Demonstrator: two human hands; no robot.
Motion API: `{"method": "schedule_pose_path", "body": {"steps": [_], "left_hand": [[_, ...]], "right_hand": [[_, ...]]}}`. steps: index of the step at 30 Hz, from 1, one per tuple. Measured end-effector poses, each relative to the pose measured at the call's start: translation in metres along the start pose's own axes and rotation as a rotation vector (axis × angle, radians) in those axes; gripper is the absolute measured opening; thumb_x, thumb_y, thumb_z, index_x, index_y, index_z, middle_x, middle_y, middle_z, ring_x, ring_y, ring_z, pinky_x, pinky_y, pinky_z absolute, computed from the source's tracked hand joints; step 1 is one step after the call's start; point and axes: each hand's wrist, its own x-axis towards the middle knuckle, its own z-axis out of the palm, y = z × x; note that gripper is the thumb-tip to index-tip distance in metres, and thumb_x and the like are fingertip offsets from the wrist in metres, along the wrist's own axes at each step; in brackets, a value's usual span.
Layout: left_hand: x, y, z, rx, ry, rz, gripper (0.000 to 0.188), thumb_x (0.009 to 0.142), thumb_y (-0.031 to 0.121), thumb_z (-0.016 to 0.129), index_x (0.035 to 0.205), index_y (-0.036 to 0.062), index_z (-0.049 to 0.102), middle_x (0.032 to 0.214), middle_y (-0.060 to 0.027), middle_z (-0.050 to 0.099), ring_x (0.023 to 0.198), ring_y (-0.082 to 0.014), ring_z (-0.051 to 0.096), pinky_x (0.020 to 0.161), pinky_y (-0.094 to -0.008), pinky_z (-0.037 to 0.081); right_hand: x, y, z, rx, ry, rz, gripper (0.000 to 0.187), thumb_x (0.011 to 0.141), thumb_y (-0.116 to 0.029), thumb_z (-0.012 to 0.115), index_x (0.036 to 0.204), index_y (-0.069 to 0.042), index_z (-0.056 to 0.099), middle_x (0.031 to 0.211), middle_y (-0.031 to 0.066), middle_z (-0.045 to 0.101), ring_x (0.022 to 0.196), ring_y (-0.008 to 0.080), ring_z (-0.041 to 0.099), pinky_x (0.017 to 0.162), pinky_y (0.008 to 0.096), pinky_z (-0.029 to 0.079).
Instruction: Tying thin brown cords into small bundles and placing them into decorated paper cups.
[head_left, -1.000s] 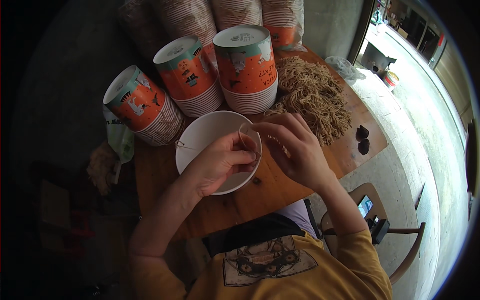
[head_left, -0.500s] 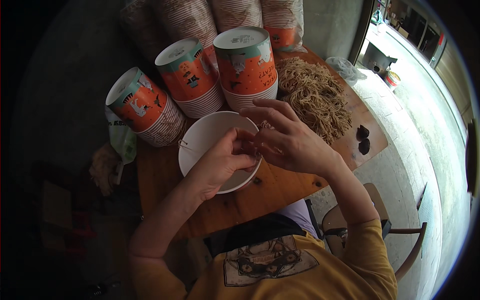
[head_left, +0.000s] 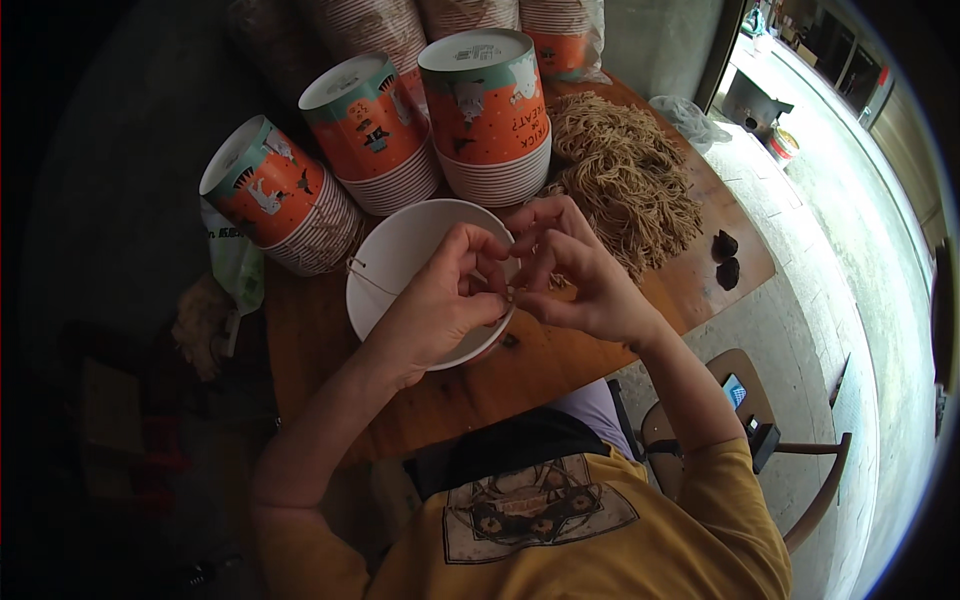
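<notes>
A white paper bucket (head_left: pixel 415 235) stands mouth up on the wooden table in front of me. A thin tan cord (head_left: pixel 374 281) passes through a hole at its left rim and runs inside, behind my left hand. My left hand (head_left: pixel 455 295) reaches over the bucket, thumb and fingers pinched at the right rim. Against it, my right hand (head_left: pixel 580 270) pinches from the outside with thumb and index finger. A tiny bit of cord seems to show between the fingertips; the fingers mostly hide it and the rim there.
Three upside-down stacks of orange and teal paper buckets (head_left: pixel 485 110) stand behind the bucket. To their right lies a heap of tan cords (head_left: pixel 625 175). Two small dark pieces (head_left: pixel 727 260) lie near the table's right edge. Plastic-wrapped stacks (head_left: pixel 365 35) stand farther back; a wooden chair (head_left: pixel 745 400) is at right.
My right hand's fingers have curled in from a looser, spread pose to a pinch at the rim. My left hand stays at the rim. The whole view has shifted slightly.
</notes>
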Motion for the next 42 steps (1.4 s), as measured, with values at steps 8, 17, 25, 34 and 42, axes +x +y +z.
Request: {"method": "schedule_pose_path", "body": {"steps": [8, 17, 25, 34, 42], "left_hand": [[-0.003, -0.004, -0.003, 0.056, -0.045, -0.009, 0.037, 0.083, -0.003, 0.060, 0.115, 0.0061, 0.043, 0.101, -0.0038, 0.055, 0.096, -0.0102, 0.055, 0.086, -0.0248, 0.046], [-0.003, -0.016, 0.002, 0.324, 0.085, 0.314, 0.032, 0.086, -0.005, 0.055, 0.113, 0.0051, 0.042, 0.090, -0.0054, 0.055, 0.080, -0.0128, 0.059, 0.073, -0.0284, 0.050], [-0.008, -0.012, 0.002, 0.648, 0.182, 0.544, 0.033, 0.084, -0.007, 0.054, 0.113, 0.0053, 0.042, 0.090, -0.0107, 0.053, 0.079, -0.0255, 0.061, 0.068, -0.0384, 0.050], [-0.026, -0.009, 0.002, 0.720, 0.332, 0.483, 0.020, 0.084, -0.005, 0.055, 0.102, 0.0017, 0.050, 0.092, -0.0123, 0.053, 0.081, -0.0277, 0.060, 0.068, -0.0373, 0.050], [-0.017, -0.015, 0.006, 0.717, 0.294, 0.434, 0.013, 0.088, 0.003, 0.058, 0.099, 0.0013, 0.051, 0.093, -0.0128, 0.056, 0.080, -0.0301, 0.062, 0.068, -0.0394, 0.050]], "right_hand": [[0.009, -0.006, -0.010, 0.475, -0.055, 0.399, 0.013, 0.088, -0.007, 0.062, 0.083, -0.006, 0.050, 0.105, 0.0043, 0.050, 0.078, 0.0084, 0.055, 0.071, 0.0226, 0.047], [0.010, -0.029, -0.002, -0.400, -0.134, 0.086, 0.012, 0.083, -0.010, 0.068, 0.090, -0.005, 0.060, 0.084, 0.0057, 0.055, 0.071, 0.0174, 0.058, 0.061, 0.0281, 0.047], [0.008, -0.021, 0.011, -0.521, -0.056, 0.106, 0.015, 0.079, -0.005, 0.070, 0.088, -0.004, 0.058, 0.082, 0.0057, 0.053, 0.068, 0.0198, 0.059, 0.057, 0.0319, 0.049], [0.010, -0.022, 0.015, -0.450, -0.020, 0.159, 0.011, 0.081, -0.004, 0.066, 0.088, -0.004, 0.058, 0.081, 0.0054, 0.053, 0.063, 0.0173, 0.059, 0.056, 0.0296, 0.048], [0.011, -0.020, 0.015, -0.495, -0.021, 0.113, 0.014, 0.079, -0.003, 0.067, 0.090, -0.003, 0.059, 0.080, 0.0067, 0.054, 0.067, 0.0224, 0.060, 0.058, 0.0316, 0.049]]}}
